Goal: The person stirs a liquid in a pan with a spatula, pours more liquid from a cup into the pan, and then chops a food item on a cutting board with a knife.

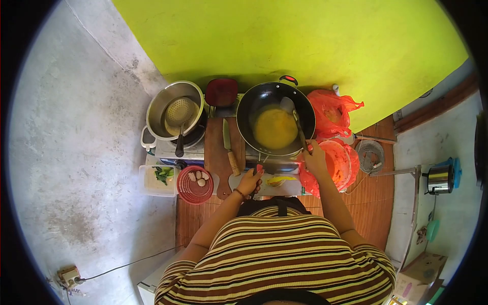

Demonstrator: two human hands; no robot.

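Observation:
A black wok [247,124] sits on the stove with yellowish liquid [275,129] in its bottom. My left hand [250,183] is closed around the wok's handle, whose red part shows above the fingers. My right hand [315,156] grips the dark handle of a spatula [287,105]. The spatula's grey head rests against the wok's inner wall, at the far right edge of the liquid. Left of the wok, a knife [226,134] with a wooden handle lies on a wooden cutting board [214,147].
A metal pot [154,116] holding a perforated skimmer [180,112] stands at left. Nearer are a white tray [145,187] with green leaves and a red basket [187,198] with pale pieces. Red plastic bags [330,109] and a red-lined container [351,170] crowd the right side.

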